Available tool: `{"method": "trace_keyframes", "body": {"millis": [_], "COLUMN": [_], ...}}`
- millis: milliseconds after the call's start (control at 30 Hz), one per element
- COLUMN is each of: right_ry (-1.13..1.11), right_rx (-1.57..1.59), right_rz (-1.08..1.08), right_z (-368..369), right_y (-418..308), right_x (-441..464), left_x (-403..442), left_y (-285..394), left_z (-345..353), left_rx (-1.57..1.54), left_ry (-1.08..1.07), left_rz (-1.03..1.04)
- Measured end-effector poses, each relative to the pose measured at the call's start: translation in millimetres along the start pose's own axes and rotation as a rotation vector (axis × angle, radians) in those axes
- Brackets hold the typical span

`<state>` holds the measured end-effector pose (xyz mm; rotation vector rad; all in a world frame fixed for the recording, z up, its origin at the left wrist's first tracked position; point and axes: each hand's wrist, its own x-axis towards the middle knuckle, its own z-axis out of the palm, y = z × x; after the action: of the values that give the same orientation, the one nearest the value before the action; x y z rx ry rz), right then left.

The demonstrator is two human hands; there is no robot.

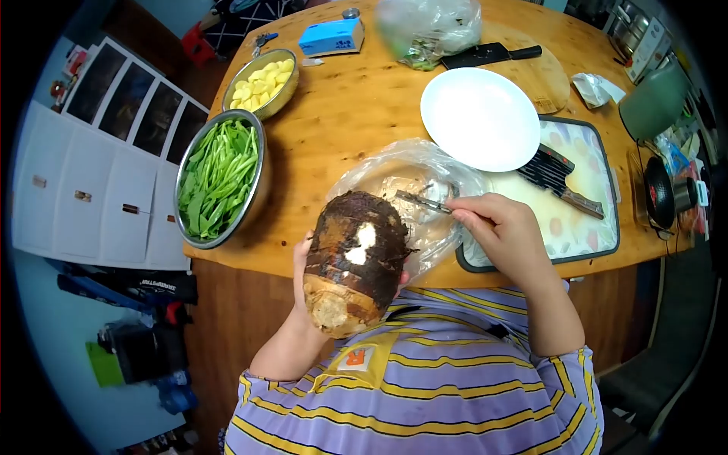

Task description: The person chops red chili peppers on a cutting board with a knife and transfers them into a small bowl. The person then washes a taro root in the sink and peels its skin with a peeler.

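Observation:
A large brown taro root (356, 258) is held up over the table's front edge by my left hand (302, 262), whose fingers wrap round its underside and are partly hidden by it. White flesh shows in a small patch where the rough skin is off. My right hand (493, 224) grips the handle of a metal peeler (422, 201), its head pointing left, just beside the taro and apart from it. Under both lies a clear plastic bag (447, 163), spread open on the wooden table.
At left stand a metal bowl of green leafy stems (220, 178) and a bowl of cut yellow potatoes (262, 85). A white plate (480, 119) overlaps a cutting board (584, 152) bearing a knife (580, 203). Farther back are a black cleaver (489, 55), a bagged vegetable (428, 30) and a blue tissue box (331, 37).

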<state>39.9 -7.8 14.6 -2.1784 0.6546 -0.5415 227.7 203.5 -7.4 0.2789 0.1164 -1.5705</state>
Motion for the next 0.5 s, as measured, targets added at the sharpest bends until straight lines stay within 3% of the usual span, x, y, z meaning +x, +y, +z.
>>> {"method": "trace_keyframes", "body": {"millis": [100,200,300,400,500], "right_ry": [0.078,-0.057,-0.199,-0.156,-0.098], "right_rx": [0.03,0.098,0.534,0.063,0.128], "right_rz": [-0.039,0.092,0.527,0.291,0.236], "right_z": [6,7,-4,-1,-4], "right_y": [-5,3,-2,6,-7], "right_x": [-2,-2,3,5,2], "left_x": [4,7,5,6,9], "left_y": [-5,-5,-5,-2,-2], "left_z": [-1,-7,-4,-8,-5], "left_rx": [-0.07,-0.098,-0.101,-0.189,-0.216], "left_ry": [0.033,-0.02,-0.049,-0.092,-0.105], "left_rz": [0.019,0.004,0.022,-0.002,-0.01]}}
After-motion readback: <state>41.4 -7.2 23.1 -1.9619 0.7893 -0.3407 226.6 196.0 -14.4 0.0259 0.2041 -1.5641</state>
